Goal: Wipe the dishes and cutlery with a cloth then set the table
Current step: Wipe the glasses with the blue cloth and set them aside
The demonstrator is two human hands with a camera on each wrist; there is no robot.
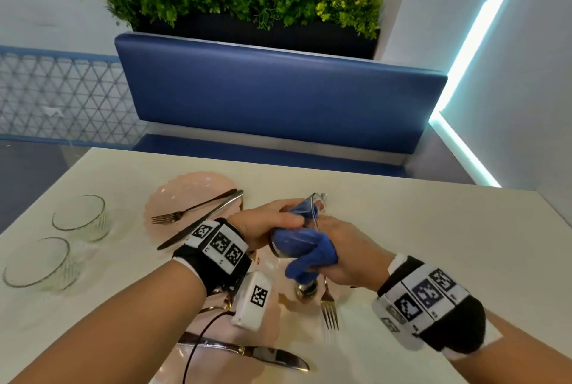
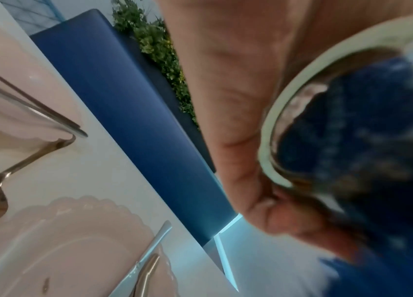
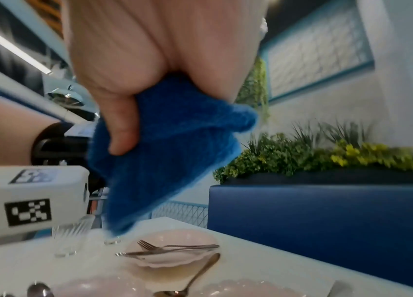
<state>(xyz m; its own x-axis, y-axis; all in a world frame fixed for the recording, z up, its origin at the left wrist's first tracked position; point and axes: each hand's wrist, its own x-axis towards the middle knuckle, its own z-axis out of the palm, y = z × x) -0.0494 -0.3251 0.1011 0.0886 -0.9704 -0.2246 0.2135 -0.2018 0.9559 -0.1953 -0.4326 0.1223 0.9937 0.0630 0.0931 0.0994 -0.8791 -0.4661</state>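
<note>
Both wrists were low over the table [image 1: 402,229]: the left hand [image 1: 266,222] gripped a glass [image 1: 297,229], the right hand [image 1: 343,250] squeezed the blue cloth [image 1: 309,255] stuffed inside it. Too strong twisting could, I think, slip or crack the glass onto the pink plate [image 1: 272,315] below.

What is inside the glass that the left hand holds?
The blue cloth fills the glass, pushed in by the right hand. The fingers inside and the bottom of the glass are covered, so they cannot be seen.

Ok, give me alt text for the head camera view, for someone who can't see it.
Two hands wipe a glass with a blue cloth above a white table. Pink plates, forks, knives and two more glasses lie below, facing a blue bench.
</note>
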